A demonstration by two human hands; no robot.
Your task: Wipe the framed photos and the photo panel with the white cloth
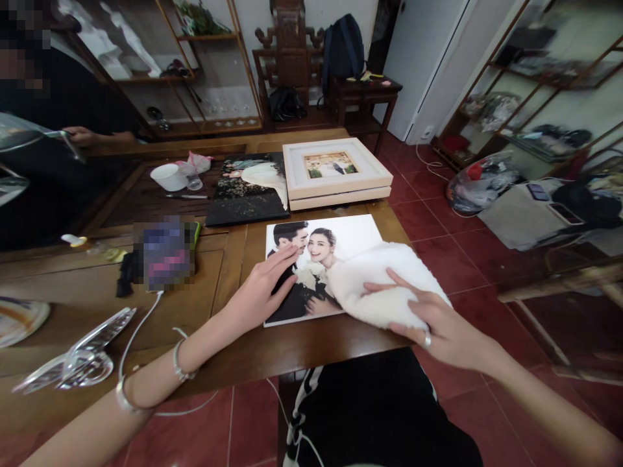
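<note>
A large unframed photo print lies flat at the near edge of the wooden table. My left hand rests flat on the print's left part, fingers stretched out and together. My right hand presses a white cloth onto the print's right half, fingers spread over the cloth. Bracelets circle my left wrist.
A white framed photo and a dark print lie farther back. A white cup, a pen, a clear butterfly ornament and a white cable sit to the left. Another person's hand shows at far left. Bags and shelves crowd the right.
</note>
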